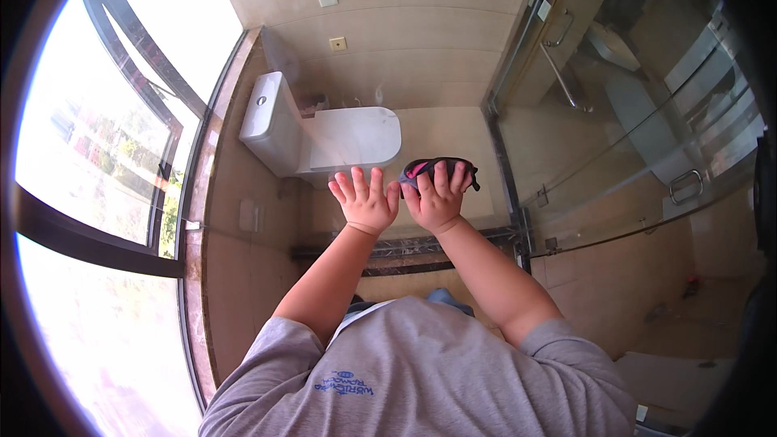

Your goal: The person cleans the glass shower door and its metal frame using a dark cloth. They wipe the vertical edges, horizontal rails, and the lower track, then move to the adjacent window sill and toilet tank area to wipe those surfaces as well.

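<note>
My left hand (367, 200) is raised before me at the middle of the view, its fingers spread and nothing held in it. Close beside it, my right hand (440, 197) has its fingers over a crumpled black and grey fabric item (425, 165) with a pink patch. That item shows around and between the fingertips; its far side is hidden. Both hands look flat, as if laid on a clear glass pane, though contact is hard to confirm. The two thumbs are nearly touching.
A white toilet (358, 136) stands beyond my hands, below the tiled wall. Windows with a stone sill (197, 255) run along the left. At right is a glass shower door with a metal handle (561, 79). A dark stone threshold (403, 249) crosses the floor in front of me.
</note>
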`<state>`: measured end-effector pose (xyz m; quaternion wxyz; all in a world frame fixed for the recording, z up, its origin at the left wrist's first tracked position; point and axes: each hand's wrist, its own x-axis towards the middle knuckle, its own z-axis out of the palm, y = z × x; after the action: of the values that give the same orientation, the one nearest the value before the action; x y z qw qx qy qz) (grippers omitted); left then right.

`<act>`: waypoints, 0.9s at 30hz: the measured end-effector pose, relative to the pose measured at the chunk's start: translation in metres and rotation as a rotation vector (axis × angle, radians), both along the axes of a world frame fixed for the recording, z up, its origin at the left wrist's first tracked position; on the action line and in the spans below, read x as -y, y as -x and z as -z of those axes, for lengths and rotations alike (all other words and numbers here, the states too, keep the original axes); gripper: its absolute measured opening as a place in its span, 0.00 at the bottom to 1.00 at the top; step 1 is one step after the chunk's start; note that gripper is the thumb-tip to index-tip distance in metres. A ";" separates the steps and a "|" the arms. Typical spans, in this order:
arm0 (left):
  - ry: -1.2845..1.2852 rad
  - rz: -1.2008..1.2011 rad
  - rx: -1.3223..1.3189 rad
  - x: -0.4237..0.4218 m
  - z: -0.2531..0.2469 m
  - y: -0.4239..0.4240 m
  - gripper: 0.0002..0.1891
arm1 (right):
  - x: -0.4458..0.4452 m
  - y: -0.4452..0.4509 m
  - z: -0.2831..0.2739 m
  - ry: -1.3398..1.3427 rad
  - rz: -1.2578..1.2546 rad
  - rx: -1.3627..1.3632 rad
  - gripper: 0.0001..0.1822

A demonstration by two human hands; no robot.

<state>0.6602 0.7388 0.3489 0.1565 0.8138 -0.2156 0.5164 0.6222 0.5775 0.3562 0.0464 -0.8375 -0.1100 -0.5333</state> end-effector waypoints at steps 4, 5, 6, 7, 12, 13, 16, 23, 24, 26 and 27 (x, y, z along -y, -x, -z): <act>-0.008 0.052 -0.111 -0.016 -0.021 0.024 0.31 | 0.017 0.003 -0.028 0.018 0.052 0.028 0.23; -0.030 0.071 -0.150 -0.024 -0.037 0.034 0.29 | 0.025 0.007 -0.045 -0.037 0.098 -0.013 0.26; 0.091 0.109 -0.176 -0.032 -0.055 0.041 0.26 | 0.035 0.006 -0.064 -0.123 0.088 -0.001 0.30; 0.126 0.176 -0.103 -0.046 -0.073 0.040 0.29 | 0.043 0.002 -0.090 -0.173 0.073 0.077 0.34; 0.139 0.094 0.099 -0.102 -0.155 0.012 0.28 | 0.009 -0.016 -0.175 -0.394 0.087 0.261 0.36; 0.134 0.058 0.108 -0.111 -0.168 0.007 0.29 | -0.009 -0.018 -0.183 -0.391 0.105 0.242 0.36; 0.141 -0.002 0.135 -0.136 -0.195 -0.009 0.31 | -0.076 -0.021 -0.200 -0.253 0.063 0.118 0.30; 0.097 -0.129 0.223 -0.152 -0.179 -0.039 0.33 | -0.098 -0.023 -0.202 -0.050 -0.003 0.062 0.25; 0.100 -0.120 0.223 -0.150 -0.179 -0.039 0.33 | -0.084 -0.019 -0.208 -0.117 0.027 0.079 0.28; 0.101 -0.112 0.231 -0.149 -0.180 -0.039 0.33 | -0.055 -0.017 -0.215 -0.208 0.096 0.155 0.37; 0.096 -0.110 0.225 -0.148 -0.180 -0.038 0.33 | -0.040 -0.020 -0.212 -0.220 0.094 0.242 0.37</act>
<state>0.6982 0.8868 0.5285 0.1414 0.7530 -0.1617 0.6220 0.6427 0.6176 0.5684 0.0994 -0.7611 -0.0163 -0.6408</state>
